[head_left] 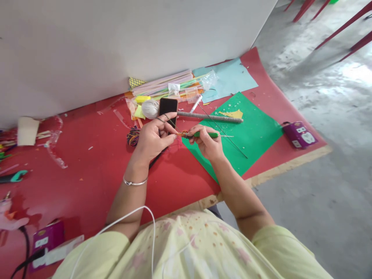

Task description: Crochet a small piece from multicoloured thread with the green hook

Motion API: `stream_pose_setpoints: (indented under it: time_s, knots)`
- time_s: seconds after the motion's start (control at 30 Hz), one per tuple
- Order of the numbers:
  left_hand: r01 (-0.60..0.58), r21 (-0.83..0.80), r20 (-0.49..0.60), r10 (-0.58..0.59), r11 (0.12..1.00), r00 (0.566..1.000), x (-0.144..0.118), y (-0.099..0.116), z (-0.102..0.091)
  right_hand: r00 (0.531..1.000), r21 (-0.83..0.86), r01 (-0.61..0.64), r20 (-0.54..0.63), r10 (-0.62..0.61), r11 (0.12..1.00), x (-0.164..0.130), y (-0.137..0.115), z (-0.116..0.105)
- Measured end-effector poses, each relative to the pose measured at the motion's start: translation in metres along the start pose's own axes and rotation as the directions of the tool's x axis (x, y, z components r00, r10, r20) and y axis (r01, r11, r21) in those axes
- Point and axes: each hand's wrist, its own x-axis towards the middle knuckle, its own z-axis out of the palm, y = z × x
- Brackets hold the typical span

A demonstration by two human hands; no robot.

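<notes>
The stretch of red floor mat (95,166) to the left of the left hand (154,137) lies bare and passable, and so does the green paper sheet (255,135) toward its right edge. Ahead, passage is blocked by the white wall panel (116,46) (close behind the clutter), a bundle of pastel paper strips (165,83), a grey yarn ball (150,109), a black phone (167,107) and a long grey wrapped rod (212,117).

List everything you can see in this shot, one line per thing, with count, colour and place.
green-handled tool: one, green, in right hand
orange piece: one, orange, pinched by left hand
green sheet: one, green, right on mat
blue sheet: one, pale blue, by wall
yarn ball: one, grey-white, behind left hand
phone: one, black, beside yarn ball
grey rod: one, across green sheet
power strip: one, purple, mat's right edge
red mat: one, on floor
left hand: one, bangle on wrist
right hand: one, over green sheet
</notes>
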Motion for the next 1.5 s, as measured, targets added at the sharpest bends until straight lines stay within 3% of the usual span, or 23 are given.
stream_pose_setpoints:
  time_s: [0.33, 0.57, 0.77, 0.9, 1.03, 1.1, 1.17, 1.37, 1.5]
  knots:
    - [0.061, -0.132, 0.001, -0.061, 0.989, 0.998, 0.003, 0.001, 0.001, 1.000, -0.024, 0.017, 0.012, -0.017, 1.000, 0.000, -0.001, -0.001]
    - [0.008, -0.025, -0.029, -0.008, 1.000, 1.000, 0.001, 0.003, 0.002, 0.990, -0.184, 0.142, 0.016, -0.141, 0.973, -0.004, -0.004, 0.001]
    - [-0.061, 0.138, -0.122, 0.078, 0.989, 0.989, -0.004, 0.007, 0.007, 0.968, -0.406, 0.248, 0.062, -0.244, 0.880, -0.009, -0.012, 0.003]
    - [-0.077, 0.172, -0.162, 0.105, 0.982, 0.981, -0.005, 0.009, 0.010, 0.920, -0.486, 0.383, 0.130, -0.369, 0.785, -0.012, -0.013, 0.004]
    - [-0.057, 0.096, -0.178, 0.074, 0.994, 0.981, -0.005, 0.006, 0.011, 0.839, -0.513, 0.533, 0.214, -0.501, 0.673, -0.014, -0.010, 0.006]
    - [-0.040, 0.060, -0.182, 0.050, 0.997, 0.982, -0.004, 0.005, 0.011, 0.819, -0.516, 0.560, 0.227, -0.527, 0.648, -0.014, -0.009, 0.006]
    - [-0.027, 0.035, -0.188, 0.033, 0.999, 0.982, -0.003, 0.004, 0.011, 0.822, -0.530, 0.553, 0.222, -0.524, 0.643, -0.014, -0.008, 0.007]
    - [0.006, -0.026, -0.175, -0.010, 1.000, 0.985, -0.002, 0.004, 0.011, 0.899, -0.528, 0.426, 0.161, -0.407, 0.734, -0.014, -0.008, 0.007]
    - [0.030, -0.095, -0.176, -0.047, 0.995, 0.983, 0.000, 0.000, 0.013, 0.855, -0.554, 0.503, 0.209, -0.474, 0.664, -0.015, -0.004, 0.005]
